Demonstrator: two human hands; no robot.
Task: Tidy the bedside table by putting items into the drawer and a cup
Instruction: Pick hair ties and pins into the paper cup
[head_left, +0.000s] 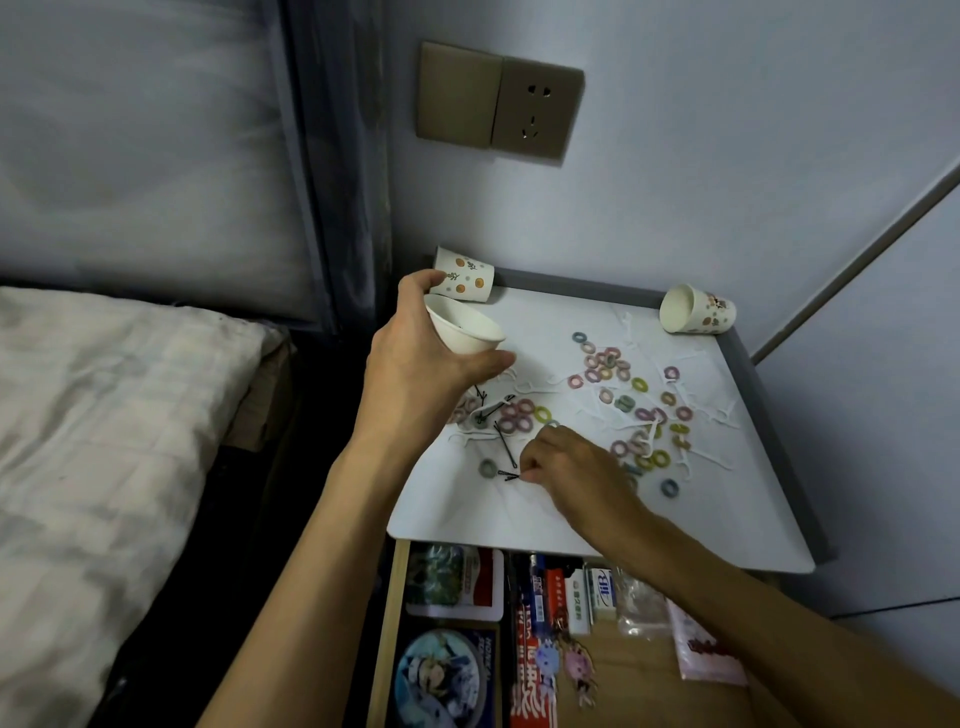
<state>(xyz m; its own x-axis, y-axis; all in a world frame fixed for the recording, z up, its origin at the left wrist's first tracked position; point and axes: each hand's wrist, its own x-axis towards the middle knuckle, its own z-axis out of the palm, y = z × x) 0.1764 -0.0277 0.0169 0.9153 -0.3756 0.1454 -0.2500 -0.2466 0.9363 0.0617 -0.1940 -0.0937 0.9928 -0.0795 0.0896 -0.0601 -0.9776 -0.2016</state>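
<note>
My left hand (415, 358) grips a white paper cup (462, 330), tilted with its mouth toward the right, above the left part of the white bedside tabletop (467, 514). Down on the tabletop, my right hand (566, 467) pinches a black hairpin (508, 475) at its fingertips. More black hairpins (501, 431) lie near the left hand. Several small coloured hair ties (605, 364) and white floss picks (685, 410) are scattered over the top. Below the table's front edge the drawer (613, 670) stands open.
Two patterned paper cups lie on their sides at the back: one at the left corner (465, 275), one at the right corner (698, 310). The drawer holds packets, boxes and keychains. A bed (104, 441) is to the left, a wall socket (498, 101) above.
</note>
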